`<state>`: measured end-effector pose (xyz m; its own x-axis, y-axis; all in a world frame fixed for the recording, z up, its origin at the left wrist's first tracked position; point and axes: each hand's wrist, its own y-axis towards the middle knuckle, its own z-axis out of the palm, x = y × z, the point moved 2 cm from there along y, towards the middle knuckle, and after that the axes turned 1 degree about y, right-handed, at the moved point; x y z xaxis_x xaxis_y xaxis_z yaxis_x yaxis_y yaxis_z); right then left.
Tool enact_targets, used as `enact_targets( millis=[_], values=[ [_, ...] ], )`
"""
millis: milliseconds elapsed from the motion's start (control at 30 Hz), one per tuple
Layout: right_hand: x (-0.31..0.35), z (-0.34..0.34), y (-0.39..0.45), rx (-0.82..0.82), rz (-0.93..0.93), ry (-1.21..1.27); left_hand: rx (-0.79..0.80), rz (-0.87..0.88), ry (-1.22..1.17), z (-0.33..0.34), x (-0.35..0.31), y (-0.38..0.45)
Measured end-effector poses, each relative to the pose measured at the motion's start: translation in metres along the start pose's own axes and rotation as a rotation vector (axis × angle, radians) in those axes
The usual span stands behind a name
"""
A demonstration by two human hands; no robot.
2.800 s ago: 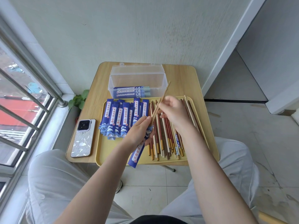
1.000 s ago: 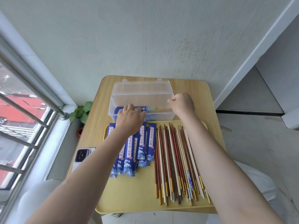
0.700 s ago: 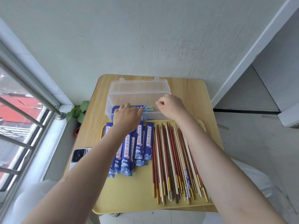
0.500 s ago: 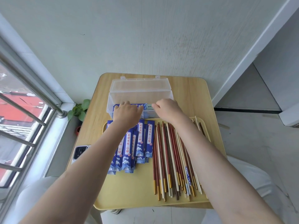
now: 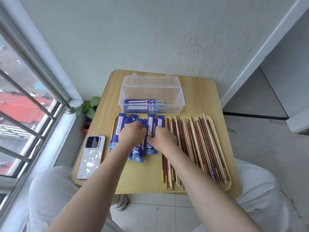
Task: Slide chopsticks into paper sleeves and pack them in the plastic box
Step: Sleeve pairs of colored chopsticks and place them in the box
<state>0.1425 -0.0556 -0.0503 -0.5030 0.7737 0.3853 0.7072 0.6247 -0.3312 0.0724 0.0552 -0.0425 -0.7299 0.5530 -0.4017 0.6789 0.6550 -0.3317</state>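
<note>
Head view puts us right over the yellow tray (image 5: 143, 178), and both hands are down on the pile of blue paper sleeves (image 5: 120, 126): our left hand (image 5: 133, 136) rests knuckles-up with fingers curled into the pile, our right hand (image 5: 163, 139) sits just beside it, and whether either has actually pinched a sleeve we cannot tell. Loose chopsticks (image 5: 197, 144) lie fanned across the tray's right half, and the open plastic box (image 5: 151, 91) behind holds a few sleeved pairs.
</note>
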Motion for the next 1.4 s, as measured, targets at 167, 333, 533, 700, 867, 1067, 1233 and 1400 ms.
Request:
enact_targets(
  millis=[167, 333, 533, 700, 867, 1067, 1233, 1400],
  values=[
    [0.007, 0.01, -0.006, -0.061, 0.104, 0.057, -0.019, 0.046, -0.066, 0.003, 0.009, -0.007],
    [0.007, 0.016, -0.003, -0.039, 0.169, 0.263, -0.024, 0.064, -0.104, 0.006, 0.015, -0.01],
    [0.0, -0.008, -0.013, 0.01, 0.099, 0.598, -0.103, 0.068, -0.24, 0.002, 0.013, -0.012],
    [-0.008, -0.033, -0.043, 0.146, -0.107, 0.663, -0.083, 0.103, -0.642, -0.004, -0.019, -0.023],
    [-0.056, -0.056, -0.057, 0.185, -0.05, 0.711, 0.094, -0.01, -0.849, 0.017, -0.04, -0.04],
    [-0.117, -0.048, -0.055, -0.084, 0.316, 0.107, 0.262, -0.086, -0.977, 0.048, -0.049, -0.059],
    [-0.111, -0.032, -0.057, -0.086, 0.344, 0.061, 0.328, -0.137, -1.004, 0.065, -0.056, -0.066],
    [-0.106, -0.026, -0.057, -0.099, 0.337, 0.168, 0.357, -0.177, -1.049, 0.07, -0.053, -0.067]
  ],
)
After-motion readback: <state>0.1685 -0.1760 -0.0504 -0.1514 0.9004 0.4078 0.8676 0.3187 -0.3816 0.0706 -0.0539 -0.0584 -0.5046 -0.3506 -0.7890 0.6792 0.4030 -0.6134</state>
